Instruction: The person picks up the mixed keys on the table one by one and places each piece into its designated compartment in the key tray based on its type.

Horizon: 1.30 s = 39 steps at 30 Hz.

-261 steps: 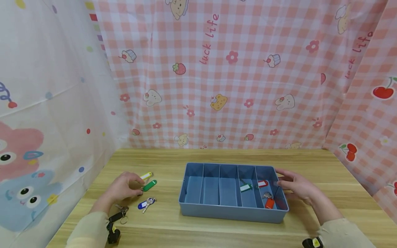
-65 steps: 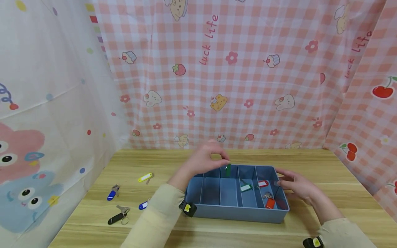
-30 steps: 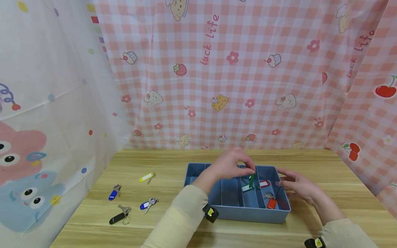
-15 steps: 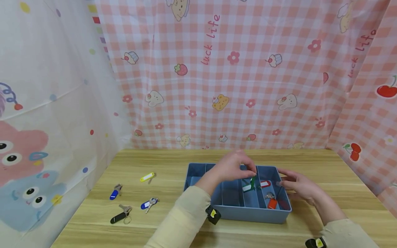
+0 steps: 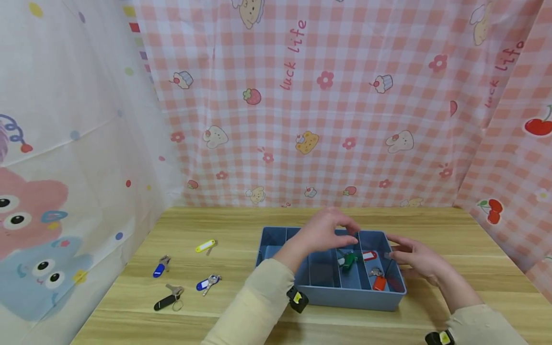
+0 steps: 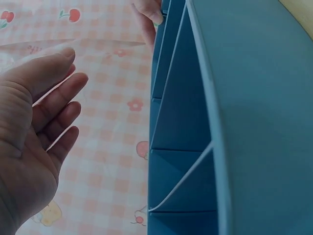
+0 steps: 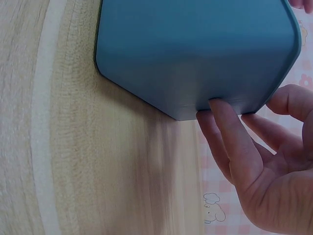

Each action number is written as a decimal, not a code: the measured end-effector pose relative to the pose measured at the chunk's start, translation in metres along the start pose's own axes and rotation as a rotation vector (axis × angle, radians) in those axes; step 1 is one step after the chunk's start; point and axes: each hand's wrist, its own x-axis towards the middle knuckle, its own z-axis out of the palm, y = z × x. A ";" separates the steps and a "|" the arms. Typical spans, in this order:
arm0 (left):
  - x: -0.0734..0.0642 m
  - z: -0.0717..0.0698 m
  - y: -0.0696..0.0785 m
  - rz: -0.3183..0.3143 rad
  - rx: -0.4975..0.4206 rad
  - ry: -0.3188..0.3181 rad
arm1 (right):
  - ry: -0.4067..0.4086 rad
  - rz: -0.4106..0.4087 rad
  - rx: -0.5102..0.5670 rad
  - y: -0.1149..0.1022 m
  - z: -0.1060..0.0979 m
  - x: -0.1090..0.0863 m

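Note:
My left hand (image 5: 321,232) hovers over the blue-grey divided box (image 5: 336,296), thumb and fingers apart. In the left wrist view, nothing is between its loosely bent fingers. Below it, in the second compartment from the right, a green key tag (image 5: 349,261) lies over another green key tag with a white label, partly hidden. At the box's right end, my right hand (image 5: 416,258) holds the wall. Its thumb reaches over the rim and its fingers (image 7: 230,127) touch the outside. The rightmost compartment contains a white-labelled red key tag (image 5: 369,256) and an orange-red key tag (image 5: 379,283).
Left of the box on the wooden table (image 5: 241,330) lie a yellow key tag (image 5: 205,246), a blue key tag (image 5: 159,270), a white-labelled blue key tag with keys (image 5: 202,284) and a black key tag (image 5: 165,302). A patterned cloth (image 5: 276,120) hangs behind.
My left hand carried the green key tag from the table's left side to the box and has let it drop into the compartment. The right hand keeps its hold on the box.

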 end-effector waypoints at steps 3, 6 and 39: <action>-0.002 -0.002 0.001 0.008 -0.007 0.005 | -0.001 -0.005 -0.001 0.000 0.000 0.000; -0.004 -0.005 0.003 0.026 -0.018 0.010 | 0.001 -0.008 -0.006 0.000 0.000 0.000; -0.057 -0.017 -0.004 0.086 -0.162 0.132 | 0.005 0.004 -0.010 -0.001 0.001 0.000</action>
